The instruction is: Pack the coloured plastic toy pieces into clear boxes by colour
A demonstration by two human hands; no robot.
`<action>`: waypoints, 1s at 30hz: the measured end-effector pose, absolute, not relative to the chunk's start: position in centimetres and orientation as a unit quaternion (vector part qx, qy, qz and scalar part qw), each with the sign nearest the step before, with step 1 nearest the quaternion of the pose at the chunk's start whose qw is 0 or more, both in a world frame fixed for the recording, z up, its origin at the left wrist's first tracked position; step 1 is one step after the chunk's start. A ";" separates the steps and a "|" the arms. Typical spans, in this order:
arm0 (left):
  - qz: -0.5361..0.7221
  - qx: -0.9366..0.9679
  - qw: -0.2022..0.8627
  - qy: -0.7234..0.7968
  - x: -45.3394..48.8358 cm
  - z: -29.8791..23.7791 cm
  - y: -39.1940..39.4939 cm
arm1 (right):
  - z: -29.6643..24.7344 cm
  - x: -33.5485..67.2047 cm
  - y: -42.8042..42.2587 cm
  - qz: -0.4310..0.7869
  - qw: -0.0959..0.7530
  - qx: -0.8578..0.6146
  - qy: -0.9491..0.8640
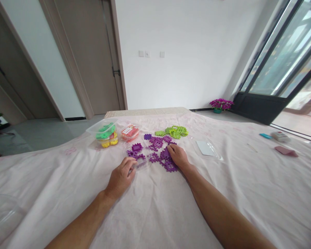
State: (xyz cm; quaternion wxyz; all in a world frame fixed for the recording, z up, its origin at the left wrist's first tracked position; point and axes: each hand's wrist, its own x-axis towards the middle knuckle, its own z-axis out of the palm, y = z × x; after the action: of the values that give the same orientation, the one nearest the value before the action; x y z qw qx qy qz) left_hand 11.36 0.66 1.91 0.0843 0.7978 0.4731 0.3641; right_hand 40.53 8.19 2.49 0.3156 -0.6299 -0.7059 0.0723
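Note:
My left hand [122, 173] grips the near left edge of a clear plastic box [143, 165], fingers curled over its rim. Inside that box lie several purple notched building pieces [137, 147]. To its right, my right hand [178, 155] is closed on a purple building piece [165, 154] over a loose heap. More purple pieces [156, 141] spread on the cloth between and beyond the hands, with a darker violet piece [147, 136] at the back. My right hand's fingertips are partly hidden behind the hand.
Yellow-green pieces [178, 131] are heaped behind the purple ones. At the back left stand a box with green pieces [105, 130] above yellow ones and a red-filled box [130, 132]. A clear lid [207, 148] with a white card lies right; a pink cloth [286, 151] lies farther right.

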 end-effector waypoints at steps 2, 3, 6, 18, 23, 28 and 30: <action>0.364 0.798 0.088 0.473 11.3 1.9 0.7 | 2.4 40.5 8.2 0.070 0.317 -0.629 -0.707; 0.363 0.798 0.090 0.473 11.3 1.9 0.7 | 2.4 40.5 8.2 0.068 0.317 -0.628 -0.707; 0.364 0.796 0.093 0.475 11.3 1.8 0.7 | 2.3 40.6 8.3 0.066 0.320 -0.624 -0.709; 0.367 0.796 0.100 0.471 11.3 2.0 0.6 | 2.5 40.6 8.2 0.065 0.324 -0.623 -0.710; 0.371 0.796 0.098 0.467 11.4 2.1 0.6 | 2.7 40.5 8.1 0.069 0.316 -0.630 -0.707; 0.369 0.796 0.094 0.471 11.4 2.1 0.6 | 2.7 40.4 8.1 0.067 0.313 -0.629 -0.708; 0.366 0.796 0.096 0.471 11.3 2.0 0.6 | 2.6 40.5 8.1 0.066 0.313 -0.627 -0.710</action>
State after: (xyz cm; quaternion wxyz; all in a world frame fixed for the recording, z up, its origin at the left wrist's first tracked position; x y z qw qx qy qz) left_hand 11.32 0.63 1.98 0.0959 0.7965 0.4714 0.3663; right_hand 40.47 8.13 2.55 0.3133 -0.6268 -0.7104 0.0659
